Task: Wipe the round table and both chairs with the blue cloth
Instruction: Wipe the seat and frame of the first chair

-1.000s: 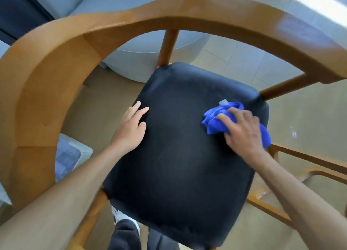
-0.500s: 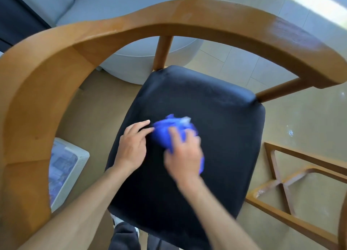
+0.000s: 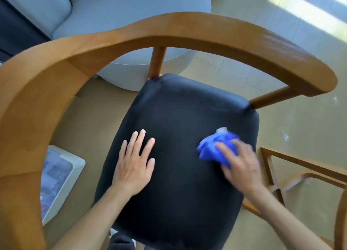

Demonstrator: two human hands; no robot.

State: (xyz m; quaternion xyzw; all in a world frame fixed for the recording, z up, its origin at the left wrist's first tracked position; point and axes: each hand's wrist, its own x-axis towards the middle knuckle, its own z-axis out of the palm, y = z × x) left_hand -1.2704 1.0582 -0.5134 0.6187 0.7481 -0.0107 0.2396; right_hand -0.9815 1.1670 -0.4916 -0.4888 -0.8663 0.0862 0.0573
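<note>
A wooden chair fills the view, with a curved backrest rail arching over its black padded seat. The bunched blue cloth lies on the right side of the seat under my right hand, which presses on it and is blurred by motion. My left hand rests flat on the left part of the seat, fingers spread, holding nothing. The round table is not recognisable in this view.
A pale grey sofa stands just beyond the chair. A white box-like appliance sits on the floor at the left. Part of another wooden frame shows on the tiled floor at the right.
My right hand swept the cloth from the seat's right side to its middle beside my left hand, then back to the right. My left hand stayed on the seat, fingers now spread wider.
</note>
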